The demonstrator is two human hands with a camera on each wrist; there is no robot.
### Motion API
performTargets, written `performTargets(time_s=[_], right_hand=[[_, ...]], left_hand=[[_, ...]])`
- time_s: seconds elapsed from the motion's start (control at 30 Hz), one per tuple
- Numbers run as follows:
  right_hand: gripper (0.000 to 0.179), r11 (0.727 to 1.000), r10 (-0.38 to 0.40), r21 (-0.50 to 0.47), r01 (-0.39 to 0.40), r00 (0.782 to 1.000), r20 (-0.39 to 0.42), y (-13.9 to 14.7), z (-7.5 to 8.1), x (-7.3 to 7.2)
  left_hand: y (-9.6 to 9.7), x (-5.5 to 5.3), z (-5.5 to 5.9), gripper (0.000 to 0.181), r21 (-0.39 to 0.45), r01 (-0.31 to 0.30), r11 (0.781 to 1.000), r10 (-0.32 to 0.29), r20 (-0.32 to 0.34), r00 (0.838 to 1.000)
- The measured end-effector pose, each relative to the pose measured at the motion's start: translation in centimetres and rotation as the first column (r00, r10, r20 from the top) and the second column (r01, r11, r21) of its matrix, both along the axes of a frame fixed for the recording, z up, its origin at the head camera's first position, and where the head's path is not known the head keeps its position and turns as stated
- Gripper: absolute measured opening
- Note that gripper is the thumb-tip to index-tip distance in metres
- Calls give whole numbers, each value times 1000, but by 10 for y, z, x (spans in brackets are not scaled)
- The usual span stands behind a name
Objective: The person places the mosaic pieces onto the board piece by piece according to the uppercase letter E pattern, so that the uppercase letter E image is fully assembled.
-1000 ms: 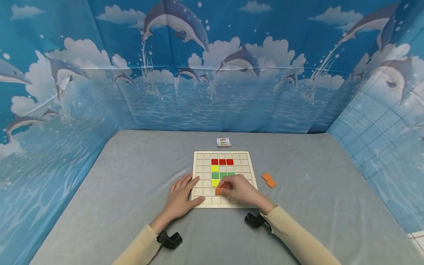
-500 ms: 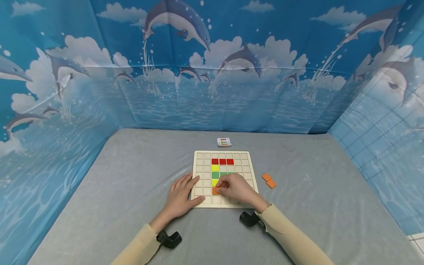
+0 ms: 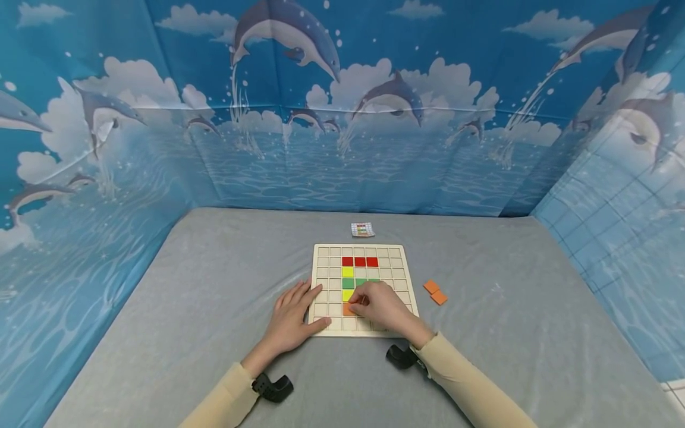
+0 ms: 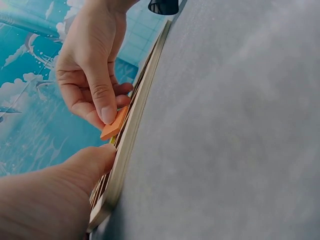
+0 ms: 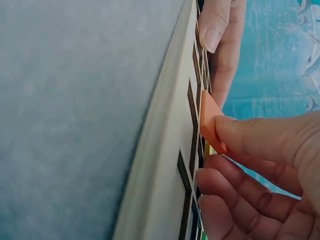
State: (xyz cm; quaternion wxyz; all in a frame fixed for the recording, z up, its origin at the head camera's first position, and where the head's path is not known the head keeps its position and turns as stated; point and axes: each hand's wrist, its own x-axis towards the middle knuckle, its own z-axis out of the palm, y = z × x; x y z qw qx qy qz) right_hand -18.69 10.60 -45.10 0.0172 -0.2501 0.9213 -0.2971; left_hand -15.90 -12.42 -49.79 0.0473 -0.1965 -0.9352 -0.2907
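A pale wooden grid board [image 3: 396,272] lies flat on the table. My left hand [image 3: 291,318] rests along its left edge, fingers spread and thumb on the near left corner. Between thumb and index finger my right hand [image 3: 384,306] pinches an orange square tile [image 3: 347,310], below the lower yellow tile [image 3: 347,295]. Both wrist views have this orange tile [image 4: 115,125] tilted, its lower edge at the board surface; whether it touches is unclear. Red tiles [image 3: 360,261] form a row, with another yellow tile [image 3: 348,271] below. The right hand partly covers the green tiles [image 3: 348,283].
Two loose orange tiles [image 3: 435,292] lie on the grey table cover [image 3: 508,333] right of the board. Beyond its far edge sits a small printed pattern card [image 3: 362,229]. Dolphin-patterned curtains [image 3: 342,160] enclose the back and sides.
My right hand has shifted slightly left with the orange tile, which has come into line under the yellow tile. During the last half second hardly anything moved. The left hand stays in place.
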Motion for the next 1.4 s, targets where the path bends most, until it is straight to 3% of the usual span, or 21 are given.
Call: performTargets(time_s=[0.2,0.43,0.67,0.97,1.1,1.27,1.4], right_hand=[[19,1000,-7,2,7,1000,3,0,-2,2],[8,998,55,-15,-55,998,-5,8,-2,7],[4,984,112,-144,-106,993,36,36,0,-1],[5,987,-109,-120,110,994,14,84,-1,-12],[12,972,-219,-94,217,976,-4,104,-4,-16],[29,940,-342,-29,341,938,-53,124,-6,-18],[39,926,-370,54,373,927,-56,135,-6,-17]], left_hand=[[0,0,1,73,1,-3,1000,3,3,1000],[1,1,0,73,-2,-8,1000,8,5,1000],[1,3,-1,73,1,-8,1000,8,1,1000],[1,2,-1,74,12,-1,1000,1,-2,1000],[1,2,1,74,15,3,1000,-3,-2,1000],[2,2,1,74,7,3,1000,-3,2,1000],[2,2,0,73,13,-1,1000,1,0,1000]])
